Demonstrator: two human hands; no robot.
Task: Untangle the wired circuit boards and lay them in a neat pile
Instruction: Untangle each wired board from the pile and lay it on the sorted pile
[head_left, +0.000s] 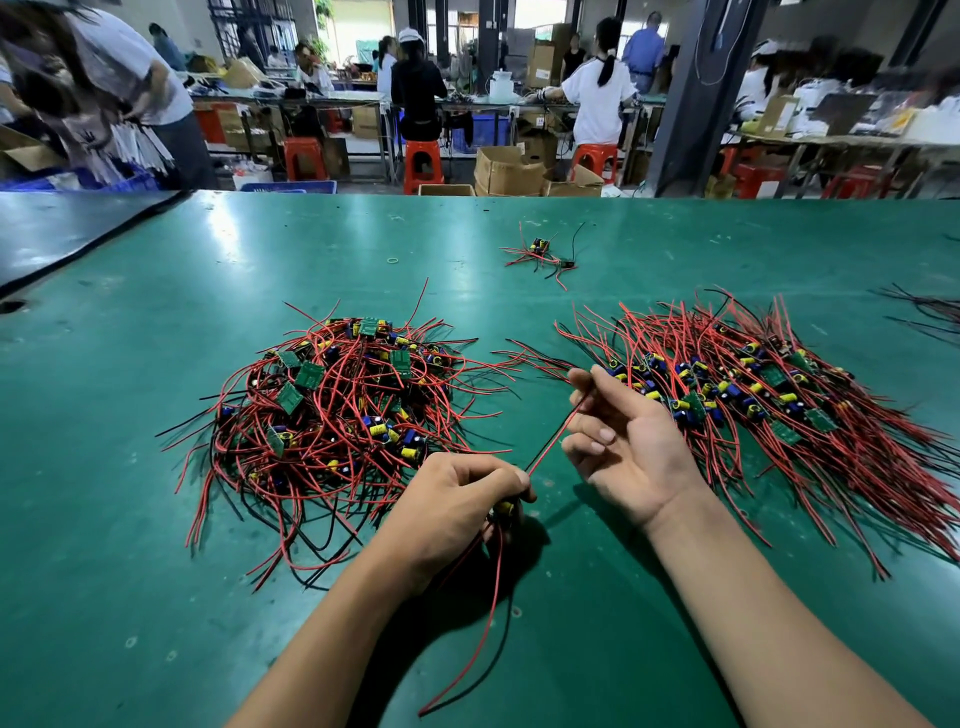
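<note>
Green matting covered the worktop (156, 519). Toward its left lay the tangled heap (332, 410) of wired circuit boards, its red and black leads looped over and through one another. Just beside the heap's near edge, the left hand (457, 499) was closed in a fist around the held board (506, 508). Only a yellow component of that board showed between the fingers, and more of its leads hung down toward the person. From the fist a wire pair (553, 439) ran taut up and to the right into the right hand (623, 441). That hand was turned palm-up with its fingers loosely curled, and it appeared to pinch the lead between thumb and first finger. Further right sat the neat pile (753, 395), its boards bunched in a band and its leads fanned out the same way. Well behind, a small cluster (543, 255) of a few boards lay apart.

The step in hand looked like straightening a freed board's leads before adding it to the pile. Doing it well would mean keeping the left grip firm on the board itself rather than on the joints. The pinch should be drawn smoothly to the lead's tip without jerking. The board should then be laid among the others with its leads pointing as theirs did.
</note>
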